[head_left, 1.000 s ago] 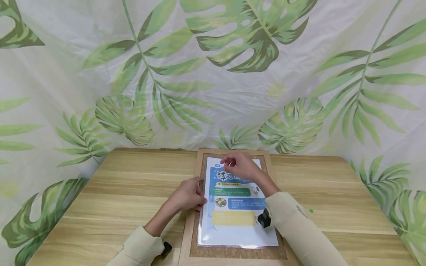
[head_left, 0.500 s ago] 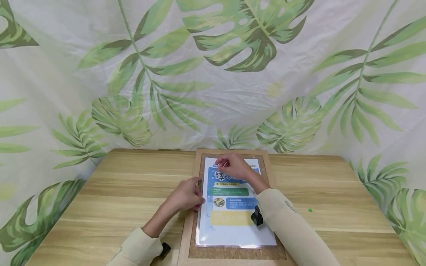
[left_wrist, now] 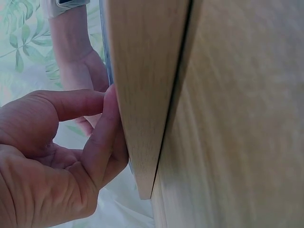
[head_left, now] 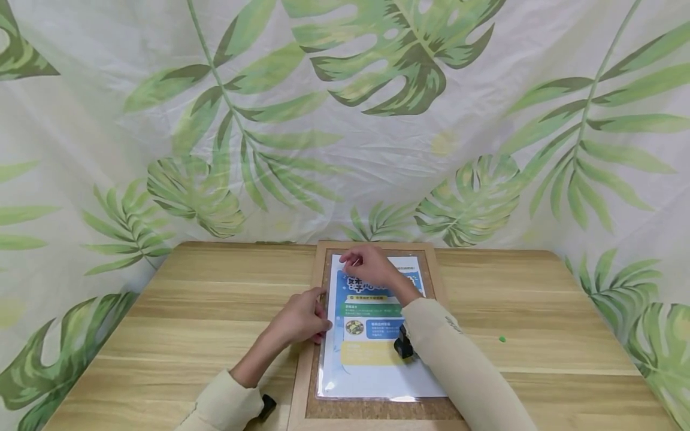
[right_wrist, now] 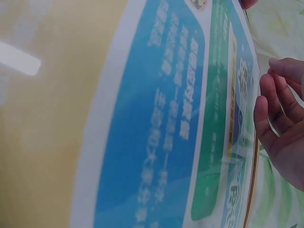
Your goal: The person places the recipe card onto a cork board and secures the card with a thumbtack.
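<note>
One laminated poster, printed in blue, green and yellow (head_left: 380, 329), lies face up within the wooden frame (head_left: 305, 371) of a cork board (head_left: 388, 410). Clock set with twelve toward the backdrop. Bare cork shows widest at six; glare on the poster there too.

Left hand (head_left: 302, 317) at the poster's nine, fingers curled inward against the frame, thumb tip brought to a fingertip in its wrist view. Whether the poster's edge is caught between them, cannot tell.

Right hand (head_left: 369, 263) over the poster's twelve, fingertips toward eleven, fingers bent, thumb close to forefinger. Any small object there is too hidden to call; contact with the poster also unclear.

Risks, as judged: a tug from the left hand could skew the poster on the cork. The right forearm crosses above the poster; its sleeve (head_left: 469, 365) or the black wrist device (head_left: 402, 346) could drag the glossy surface if lowered. Uneven pressure near twelve might swing the six-o'clock end.

Outward: wood-grain table (head_left: 232, 287) beneath; small green speck (head_left: 502, 339) on it at three, well apart. Leaf-print backdrop (head_left: 259, 120) beyond twelve.
</note>
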`<state>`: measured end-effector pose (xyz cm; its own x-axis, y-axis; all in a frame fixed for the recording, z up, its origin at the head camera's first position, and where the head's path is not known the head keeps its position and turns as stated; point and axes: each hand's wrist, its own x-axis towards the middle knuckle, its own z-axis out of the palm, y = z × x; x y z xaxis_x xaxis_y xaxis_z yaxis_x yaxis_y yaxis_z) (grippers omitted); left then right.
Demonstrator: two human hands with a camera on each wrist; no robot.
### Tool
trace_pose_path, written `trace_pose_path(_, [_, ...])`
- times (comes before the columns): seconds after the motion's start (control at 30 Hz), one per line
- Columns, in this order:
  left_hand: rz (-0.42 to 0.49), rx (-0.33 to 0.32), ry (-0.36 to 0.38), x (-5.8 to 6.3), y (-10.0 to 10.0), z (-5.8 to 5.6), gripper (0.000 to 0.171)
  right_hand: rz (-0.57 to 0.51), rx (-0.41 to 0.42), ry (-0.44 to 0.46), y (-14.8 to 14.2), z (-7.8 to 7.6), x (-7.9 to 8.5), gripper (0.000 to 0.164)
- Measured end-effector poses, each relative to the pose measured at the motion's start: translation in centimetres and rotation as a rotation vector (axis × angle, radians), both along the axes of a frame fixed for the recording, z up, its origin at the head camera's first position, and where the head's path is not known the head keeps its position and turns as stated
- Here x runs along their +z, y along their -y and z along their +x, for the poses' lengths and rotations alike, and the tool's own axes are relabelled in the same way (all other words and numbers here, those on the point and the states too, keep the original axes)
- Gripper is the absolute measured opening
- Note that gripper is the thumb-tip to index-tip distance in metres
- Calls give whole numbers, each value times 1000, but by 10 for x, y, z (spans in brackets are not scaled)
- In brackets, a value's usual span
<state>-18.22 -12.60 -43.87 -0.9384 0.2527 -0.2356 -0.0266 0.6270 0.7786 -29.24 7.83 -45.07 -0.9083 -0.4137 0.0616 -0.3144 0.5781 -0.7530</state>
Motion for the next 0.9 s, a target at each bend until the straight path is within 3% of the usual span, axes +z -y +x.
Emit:
trace_pose_path(0.33, [30,-17,-3,-3,5,-2,79,-45,-34,40,4,-6,-10,17])
trace_pose_path(0.67, [125,-16,93,-4,12,-8,74,-90,-82,66,3,-9,-19,18])
trace_pose_path(0.9, [97,0,60,-4,7,-6,74,-96,-95,76,3,-8,-16,18])
